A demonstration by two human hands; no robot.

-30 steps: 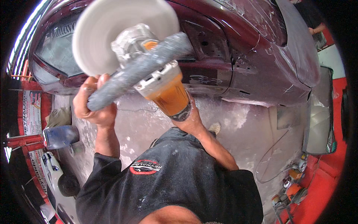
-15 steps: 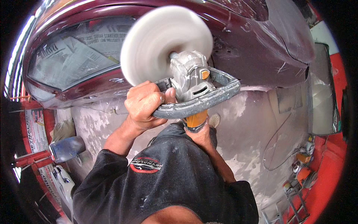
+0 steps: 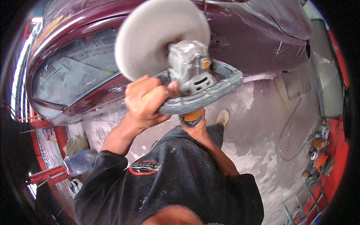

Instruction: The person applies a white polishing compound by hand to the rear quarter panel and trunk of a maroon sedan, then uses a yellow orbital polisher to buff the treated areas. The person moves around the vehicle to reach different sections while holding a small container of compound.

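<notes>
A car polisher (image 3: 188, 62) is held up in front of me against a dark maroon car (image 3: 251, 48). Its round white buffing pad (image 3: 140, 45) is blurred, as if spinning; whether the pad touches the paint, I cannot tell. My left hand (image 3: 144, 99) is closed round the left side of the grey loop handle (image 3: 215, 100), thumb along its inner side. Below the loop, my right hand (image 3: 197, 129) wraps the yellow and black body (image 3: 193, 115) of the polisher, with its fingers partly hidden.
Newspaper (image 3: 75, 73) covers the car's window at left. A cable (image 3: 282, 144) curves across the blotchy floor at right. Tools and an orange object (image 3: 321, 162) lie along the red wall. A blue object (image 3: 80, 162) stands at left beside a red metal bar.
The polisher has moved up and slightly left in the picture, still in both hands. The car and floor have shifted in view, and a shoe now shows more fully at right.
</notes>
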